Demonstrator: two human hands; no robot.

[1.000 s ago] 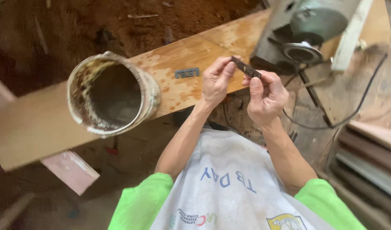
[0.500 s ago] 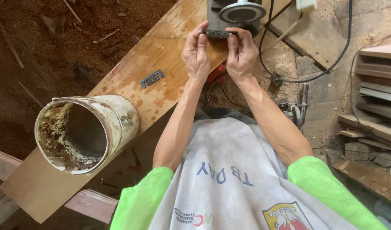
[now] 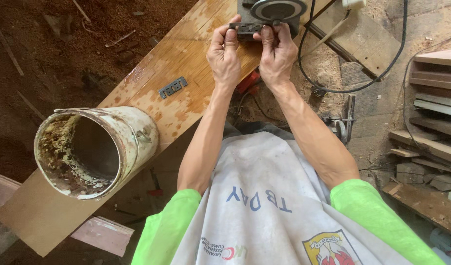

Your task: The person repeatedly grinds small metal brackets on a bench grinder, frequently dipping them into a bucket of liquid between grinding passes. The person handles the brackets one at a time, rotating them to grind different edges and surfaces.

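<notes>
Both hands pinch a small dark metal bracket (image 3: pixel 246 29), long axis 9-to-3: left hand (image 3: pixel 224 54) on its 9 o'clock end, right hand (image 3: pixel 278 54) at 3.

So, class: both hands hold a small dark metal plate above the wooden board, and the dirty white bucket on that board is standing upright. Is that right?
Not quite. The head view shows the dirty white bucket lying on its side on the wooden board, its open mouth towards the camera. The rest holds: the left hand and right hand both hold the small dark metal plate.
</notes>
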